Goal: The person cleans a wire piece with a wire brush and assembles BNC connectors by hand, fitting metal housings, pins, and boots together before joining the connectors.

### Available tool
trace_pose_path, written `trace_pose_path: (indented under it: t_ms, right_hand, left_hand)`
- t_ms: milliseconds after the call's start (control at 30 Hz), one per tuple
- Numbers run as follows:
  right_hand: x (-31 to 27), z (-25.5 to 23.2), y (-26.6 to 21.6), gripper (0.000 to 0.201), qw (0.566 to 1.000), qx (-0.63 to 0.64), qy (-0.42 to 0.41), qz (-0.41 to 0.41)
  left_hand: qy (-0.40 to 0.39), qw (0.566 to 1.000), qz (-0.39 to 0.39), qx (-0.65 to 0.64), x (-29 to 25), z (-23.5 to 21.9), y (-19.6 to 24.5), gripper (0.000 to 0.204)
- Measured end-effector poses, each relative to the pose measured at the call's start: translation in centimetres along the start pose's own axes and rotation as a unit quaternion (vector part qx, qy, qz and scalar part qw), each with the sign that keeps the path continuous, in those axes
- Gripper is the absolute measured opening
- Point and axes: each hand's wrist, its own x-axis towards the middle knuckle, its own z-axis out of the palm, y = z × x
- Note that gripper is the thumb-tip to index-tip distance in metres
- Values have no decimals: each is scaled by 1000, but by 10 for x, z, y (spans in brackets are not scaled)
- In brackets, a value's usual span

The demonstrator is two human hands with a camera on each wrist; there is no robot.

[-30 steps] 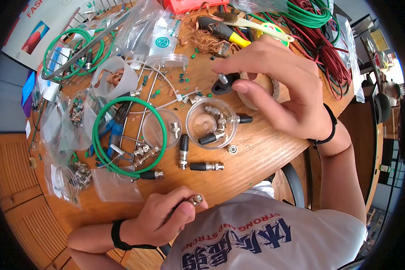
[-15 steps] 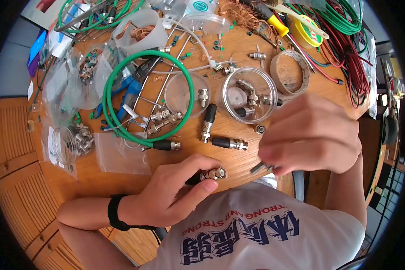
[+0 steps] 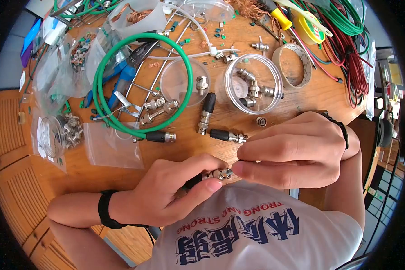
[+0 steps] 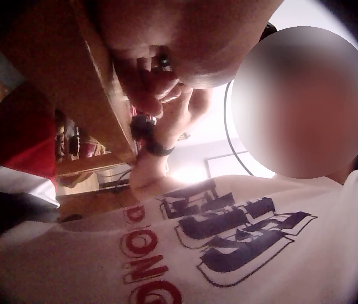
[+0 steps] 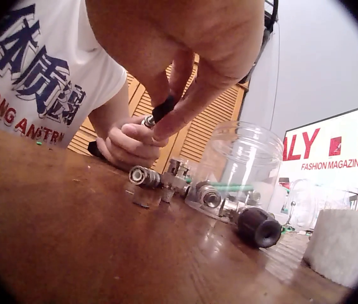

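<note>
My left hand grips a BNC connector with a metal body and black boot, thumb and forefinger along its sides and the metal end facing right. Over that end, my right hand pinches a small black piece with a metal tip; in the right wrist view its tip meets the connector's end. Most of the black piece is hidden by fingers in the head view. On the table ahead lie a black-booted BNC connector, another one, and a small metal ring-shaped part.
A clear round jar holds several connectors. Beside it stand a cardboard ring and a clear lid. A green cable loop lies over blue-handled pliers. Red cables lie at the far right, a plastic bag at left.
My right hand has come from above the table, near the cardboard ring, down to the left hand with the black piece. My left hand has risen slightly, still gripping the connector.
</note>
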Motion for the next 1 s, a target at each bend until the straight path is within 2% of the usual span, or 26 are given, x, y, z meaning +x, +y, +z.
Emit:
trace_pose_path:
  t_ms: [67, 233, 333, 367, 433, 567, 633, 833, 933, 1000]
  right_hand:
    - [-2, 1, 1, 21, 1000, 13, 12, 3]
    - [-1, 8, 3, 24, 998, 34, 44, 20]
    - [0, 9, 4, 22, 998, 23, 58, -1]
    - [1, 7, 3, 20, 999, 15, 51, 2]
    - [0, 7, -1, 19, 999, 11, 43, 8]
    - [0, 8, -3, 15, 999, -5, 41, 15]
    - [1, 8, -3, 15, 999, -13, 40, 19]
    - [5, 5, -2, 19, 1000, 9, 21, 8]
    - [6, 2, -5, 21, 998, 40, 10, 38]
    - [8, -2, -7, 23, 994, 76, -29, 69]
  left_hand:
    - [-6, 1000, -10, 4, 0, 0, -1, 23]
    - [22, 999, 33, 16, 1, 3, -6, 22]
    - [5, 999, 24, 26, 1, 2, -3, 22]
    - [5, 999, 22, 24, 2, 4, -6, 22]
    - [46, 995, 81, 18, 3, 9, -12, 20]
    - [43, 996, 67, 32, 3, 6, -6, 19]
    - [9, 997, 18, 73, 2, 2, 0, 18]
    - [-6, 998, 14, 65, 3, 3, -2, 15]
    - [32, 998, 52, 26, 3, 10, -11, 17]
    - [40, 997, 58, 28, 4, 12, -12, 17]
